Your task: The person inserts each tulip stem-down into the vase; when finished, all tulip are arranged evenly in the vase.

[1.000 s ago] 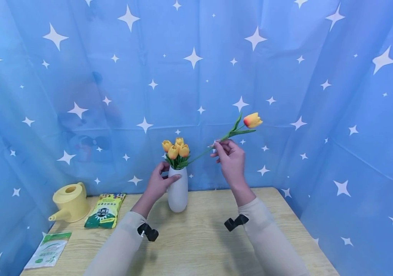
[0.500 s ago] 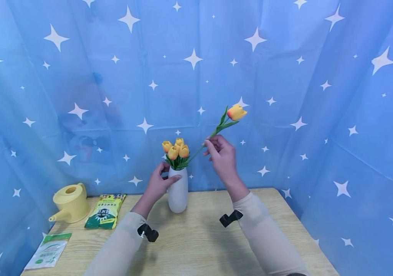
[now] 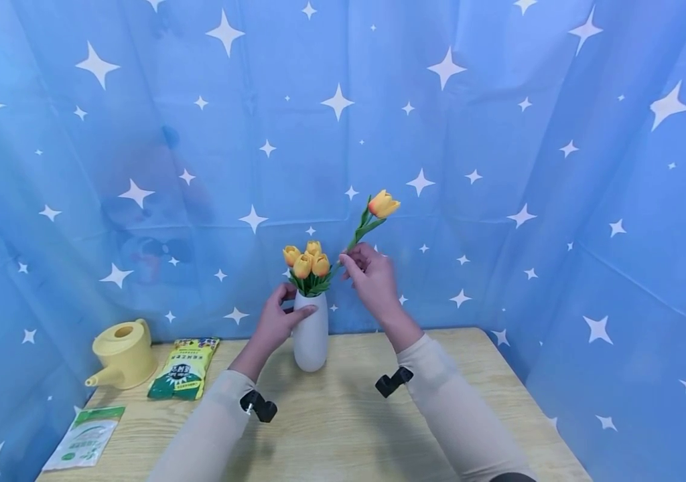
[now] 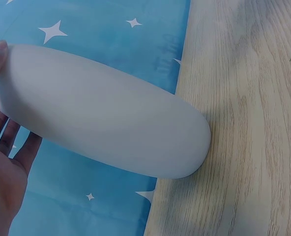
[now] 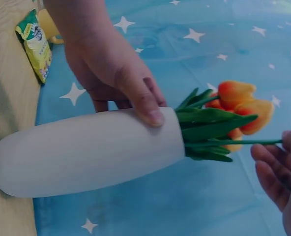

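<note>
A white vase [image 3: 311, 338] stands upright on the table, holding several yellow-orange tulips [image 3: 303, 266]. My left hand [image 3: 275, 318] grips the vase near its rim, thumb on the front and fingers round the far side. Above and to the right, my right hand [image 3: 374, 278] pinches the green stem of a single tulip [image 3: 384, 204]. That flower leans up to the right. In the right wrist view its stem [image 5: 253, 142] runs in among the leaves at the vase mouth. How deep the stem's end sits is hidden.
At the table's left are a yellow watering can [image 3: 124, 355], a yellow-green packet [image 3: 184, 368] and a white-green sachet [image 3: 85, 437]. A blue star-patterned curtain [image 3: 343, 167] hangs behind the wooden table [image 3: 331, 428] and along its sides.
My right hand has moved left toward the vase with the single tulip, which now stands more upright. My left hand and the vase have stayed put.
</note>
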A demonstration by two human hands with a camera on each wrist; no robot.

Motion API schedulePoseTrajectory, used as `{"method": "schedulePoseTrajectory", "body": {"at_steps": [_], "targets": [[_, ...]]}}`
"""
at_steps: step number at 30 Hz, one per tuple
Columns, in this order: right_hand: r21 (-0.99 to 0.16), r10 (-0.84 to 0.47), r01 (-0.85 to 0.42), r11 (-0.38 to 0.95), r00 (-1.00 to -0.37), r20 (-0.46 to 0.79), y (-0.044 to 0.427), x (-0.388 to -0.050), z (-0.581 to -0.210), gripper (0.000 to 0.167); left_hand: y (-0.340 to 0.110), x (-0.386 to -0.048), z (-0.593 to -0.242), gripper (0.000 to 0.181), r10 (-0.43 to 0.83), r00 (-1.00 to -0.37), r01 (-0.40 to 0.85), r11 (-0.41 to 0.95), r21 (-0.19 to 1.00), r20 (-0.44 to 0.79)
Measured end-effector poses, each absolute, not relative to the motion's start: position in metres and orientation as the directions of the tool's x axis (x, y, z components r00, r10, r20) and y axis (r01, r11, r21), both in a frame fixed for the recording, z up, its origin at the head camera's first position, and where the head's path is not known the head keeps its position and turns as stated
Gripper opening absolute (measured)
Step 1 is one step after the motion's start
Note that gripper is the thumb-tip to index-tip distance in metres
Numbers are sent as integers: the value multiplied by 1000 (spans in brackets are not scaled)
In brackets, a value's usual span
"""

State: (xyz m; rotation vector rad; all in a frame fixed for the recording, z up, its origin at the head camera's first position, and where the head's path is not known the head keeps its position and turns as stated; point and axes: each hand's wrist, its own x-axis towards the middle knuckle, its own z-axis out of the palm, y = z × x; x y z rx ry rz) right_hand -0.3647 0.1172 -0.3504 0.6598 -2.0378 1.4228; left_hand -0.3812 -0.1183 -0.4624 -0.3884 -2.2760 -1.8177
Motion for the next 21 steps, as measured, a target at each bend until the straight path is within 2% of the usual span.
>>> {"method": "schedulePoseTrajectory", "body": {"at_steps": [4, 11, 21], "targets": [[-698, -109, -637, 328, -759, 642, 112, -366, -357, 10, -119, -382, -462, 57, 81, -942, 336, 207, 919, 326], [-677, -149, -638, 366, -759, 634, 103, -369, -365, 12, -119, -382, -461, 59, 79, -942, 335, 210, 919, 325], [-717, -181, -583, 382, -808, 561, 97, -376, -384, 8, -119, -382, -461, 57, 80, -936, 351, 216, 911, 342]]}}
